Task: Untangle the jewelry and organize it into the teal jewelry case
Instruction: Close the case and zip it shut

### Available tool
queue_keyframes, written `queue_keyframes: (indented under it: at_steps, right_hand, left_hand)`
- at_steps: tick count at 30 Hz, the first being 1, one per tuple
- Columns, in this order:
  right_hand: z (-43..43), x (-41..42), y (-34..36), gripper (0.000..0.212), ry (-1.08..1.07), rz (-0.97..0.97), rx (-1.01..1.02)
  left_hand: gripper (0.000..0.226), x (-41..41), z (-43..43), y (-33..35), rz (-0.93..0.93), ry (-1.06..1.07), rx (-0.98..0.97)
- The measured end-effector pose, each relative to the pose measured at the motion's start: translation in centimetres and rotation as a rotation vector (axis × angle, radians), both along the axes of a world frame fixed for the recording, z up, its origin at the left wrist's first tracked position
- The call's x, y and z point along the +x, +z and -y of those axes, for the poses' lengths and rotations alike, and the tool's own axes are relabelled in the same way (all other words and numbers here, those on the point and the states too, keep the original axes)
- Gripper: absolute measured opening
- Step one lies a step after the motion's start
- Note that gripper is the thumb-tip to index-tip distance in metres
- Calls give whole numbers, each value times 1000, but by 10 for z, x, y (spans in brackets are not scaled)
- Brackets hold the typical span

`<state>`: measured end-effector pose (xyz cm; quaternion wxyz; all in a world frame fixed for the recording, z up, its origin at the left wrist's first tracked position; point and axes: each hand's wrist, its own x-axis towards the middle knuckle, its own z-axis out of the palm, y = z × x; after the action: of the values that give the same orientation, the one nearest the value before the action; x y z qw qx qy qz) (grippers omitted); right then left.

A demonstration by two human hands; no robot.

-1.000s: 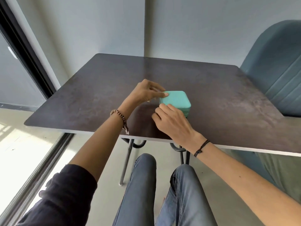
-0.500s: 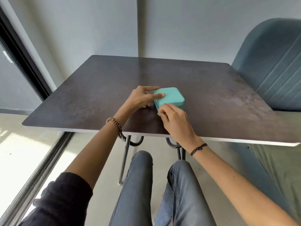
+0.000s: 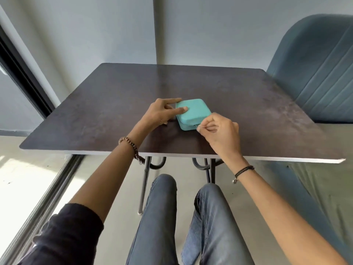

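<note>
Case (image 3: 193, 114) near table (image 3: 248, 104) edge | left hand (image 3: 160, 114) presses it — right hand (image 3: 222, 134) pinches zipper (image 3: 197, 126)

One wide camera rides on my head, facing forward and down. It sits close above the dark brown rectangular table (image 3: 114, 115).

Case (image 3: 193, 113) on table (image 3: 114, 111), mid-table, closer to near edge. Left hand (image 3: 162, 113) at case's left side, one finger on lid. Right hand (image 3: 219, 131) at case's near right corner, pinching zip pull (image 3: 197, 126) on front side. Chair (image 3: 315, 73) right of table. Wall (image 3: 210, 25) behind. Legs (image 3: 162, 217) below near edge.
</note>
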<state>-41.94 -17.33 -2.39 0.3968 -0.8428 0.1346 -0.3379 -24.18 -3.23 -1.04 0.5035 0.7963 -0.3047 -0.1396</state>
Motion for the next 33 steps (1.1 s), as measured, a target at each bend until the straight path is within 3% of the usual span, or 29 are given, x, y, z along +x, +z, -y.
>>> queue_keyframes:
  at_steps: [7,16,28,33]
  right_hand:
    - [50,-4,12,20,-75,-78,115]
    - [70,24,16,17,-118,-135,91]
    - [94,70,23,23,1,-194,153]
    - [95,88,26,25,42,-221,130]
  left_hand:
    - [67,0,1,-3,-32,44,-53]
    - [53,-4,1,-7,-65,85,-83]
    - [50,-5,5,-27,-161,123,-273]
    - [63,-6,6,-28,-152,120,-275]
